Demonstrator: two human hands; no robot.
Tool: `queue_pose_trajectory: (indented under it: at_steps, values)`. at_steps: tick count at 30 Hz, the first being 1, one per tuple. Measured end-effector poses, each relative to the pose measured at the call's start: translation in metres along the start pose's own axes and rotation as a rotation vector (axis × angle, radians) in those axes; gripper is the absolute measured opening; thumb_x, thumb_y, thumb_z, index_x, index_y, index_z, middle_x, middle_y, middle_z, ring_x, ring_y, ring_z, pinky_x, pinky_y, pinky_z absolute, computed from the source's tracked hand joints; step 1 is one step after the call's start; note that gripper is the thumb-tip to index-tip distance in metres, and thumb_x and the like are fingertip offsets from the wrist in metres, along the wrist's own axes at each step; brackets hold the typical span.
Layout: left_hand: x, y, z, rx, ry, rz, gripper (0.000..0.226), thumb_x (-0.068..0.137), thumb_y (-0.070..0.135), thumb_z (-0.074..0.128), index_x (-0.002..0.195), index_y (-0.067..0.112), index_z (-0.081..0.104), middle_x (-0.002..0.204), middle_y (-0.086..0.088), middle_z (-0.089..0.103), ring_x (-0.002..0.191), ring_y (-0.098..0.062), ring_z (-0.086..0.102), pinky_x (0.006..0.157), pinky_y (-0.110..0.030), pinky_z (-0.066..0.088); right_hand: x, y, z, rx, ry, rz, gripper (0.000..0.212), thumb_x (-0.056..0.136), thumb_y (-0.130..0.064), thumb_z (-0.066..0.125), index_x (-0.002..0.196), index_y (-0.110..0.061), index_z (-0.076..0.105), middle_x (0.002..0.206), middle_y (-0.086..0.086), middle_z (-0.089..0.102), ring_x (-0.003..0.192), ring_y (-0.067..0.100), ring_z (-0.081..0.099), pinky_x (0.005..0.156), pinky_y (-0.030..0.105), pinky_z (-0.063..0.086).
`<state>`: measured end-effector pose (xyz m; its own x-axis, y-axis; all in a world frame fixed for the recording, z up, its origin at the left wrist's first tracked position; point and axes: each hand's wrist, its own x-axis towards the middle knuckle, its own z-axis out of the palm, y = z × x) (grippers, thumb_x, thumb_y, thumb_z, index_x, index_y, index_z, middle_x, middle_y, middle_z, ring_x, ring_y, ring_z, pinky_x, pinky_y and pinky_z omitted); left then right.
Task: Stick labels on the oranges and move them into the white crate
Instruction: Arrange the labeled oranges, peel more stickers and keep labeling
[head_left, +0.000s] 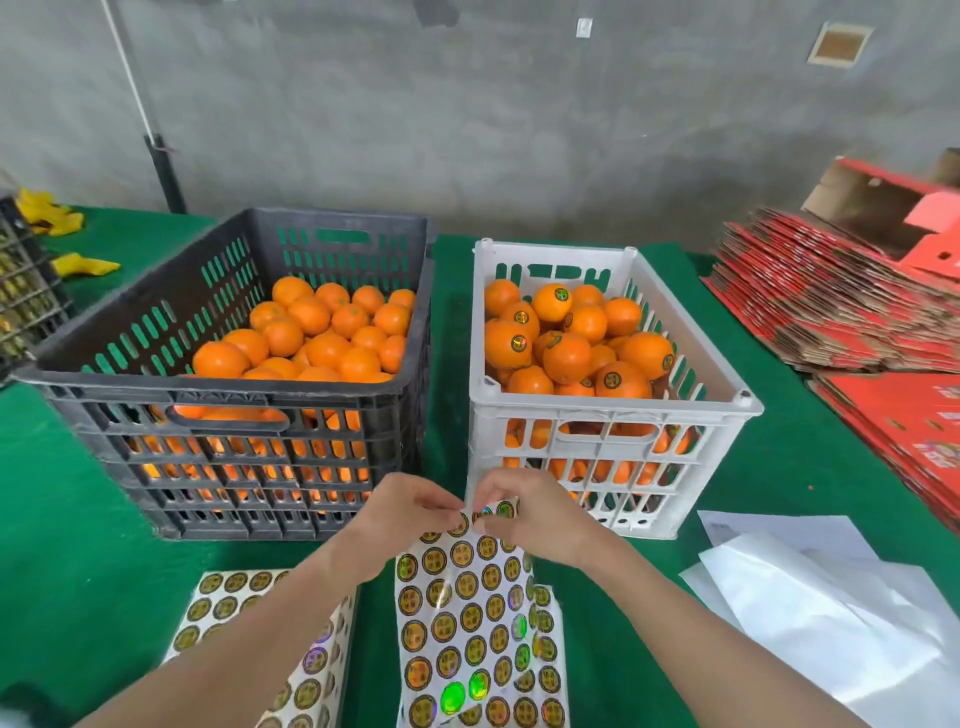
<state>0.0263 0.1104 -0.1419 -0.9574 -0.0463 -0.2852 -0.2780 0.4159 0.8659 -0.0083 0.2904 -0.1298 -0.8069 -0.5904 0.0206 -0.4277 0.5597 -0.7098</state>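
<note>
Green table (78, 493): black crate (223, 395), white crate (613, 410), cartons (831, 312).

Glossy holographic label sheet (467, 623), slotted plastic crates (613, 441), matt green felt tablecloth (67, 493).

Even soft daylight, faint shadows, wide-angle bending at edges

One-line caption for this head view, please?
Left hand and right hand pinch a sticker sheet before a black crate of plain oranges and a white crate of labelled oranges.
</note>
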Motion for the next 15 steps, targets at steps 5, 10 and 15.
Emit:
queue_pose_trajectory:
  at_steps: [5, 10, 15]
  values:
    - [-0.001, 0.004, -0.003, -0.269, -0.091, -0.081, 0.011, 0.085, 0.002, 0.066, 0.084, 0.007, 0.076, 0.083, -0.017, 0.074, 0.078, -0.030, 0.070, 0.072, -0.034, 0.057, 0.001, -0.010, 0.011, -0.165, 0.163, -0.039, 0.016, 0.084, -0.027, 0.069, 0.096, -0.017, 0.070, 0.101, -0.004, 0.068, 0.096, 0.010, 0.058, 0.086, 0.022, 0.041]
    - [0.002, 0.006, -0.006, -0.469, -0.155, -0.274, 0.019, 0.088, 0.000, 0.062, 0.093, -0.016, 0.068, 0.093, -0.030, 0.069, 0.078, -0.034, 0.069, 0.072, -0.038, 0.057, 0.002, -0.015, 0.015, -0.269, 0.215, -0.148, 0.016, 0.085, -0.024, 0.067, 0.098, -0.017, 0.074, 0.100, 0.002, 0.070, 0.095, 0.016, 0.058, 0.094, 0.026, 0.034]
    - [0.002, 0.007, -0.002, -0.501, -0.063, -0.387, 0.009, 0.080, -0.001, 0.065, 0.077, -0.010, 0.068, 0.081, -0.027, 0.068, 0.065, -0.032, 0.066, 0.066, -0.036, 0.055, -0.004, -0.019, 0.030, -0.495, 0.367, -0.206, 0.018, 0.066, -0.021, 0.082, 0.082, -0.016, 0.074, 0.092, 0.003, 0.063, 0.090, 0.023, 0.060, 0.084, 0.030, 0.046]
